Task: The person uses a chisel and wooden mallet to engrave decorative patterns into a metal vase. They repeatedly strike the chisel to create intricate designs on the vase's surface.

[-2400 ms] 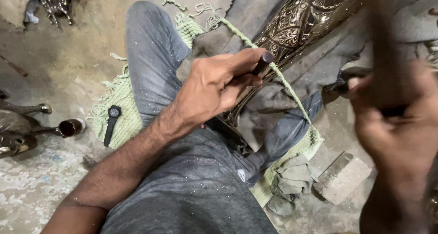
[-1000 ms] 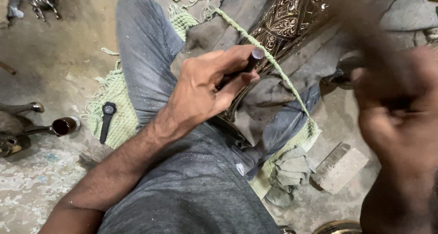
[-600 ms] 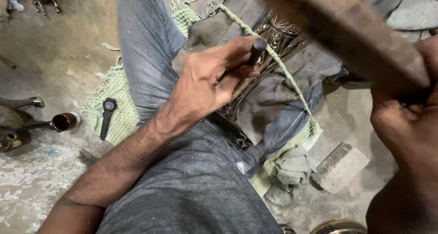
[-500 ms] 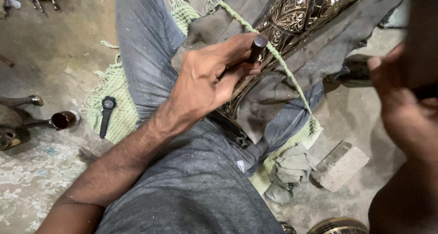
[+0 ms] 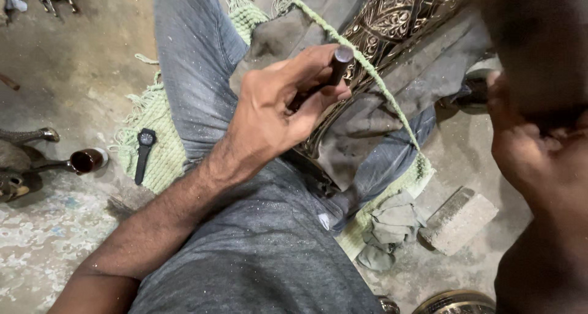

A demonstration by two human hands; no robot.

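Dark round-headed punch (image 5: 334,69) on embossed metalwork (image 5: 398,20)

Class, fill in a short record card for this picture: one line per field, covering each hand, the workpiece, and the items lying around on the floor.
Left hand: gripping a dark metal punch rod, its tip against the workpiece
Right hand: raised, blurred; what it holds cannot be told
Workpiece: ornate embossed metal piece resting on grey cloth over the lap
Floor left: black wristwatch on green woven mat
Floor right: grey stone block, crumpled grey rag
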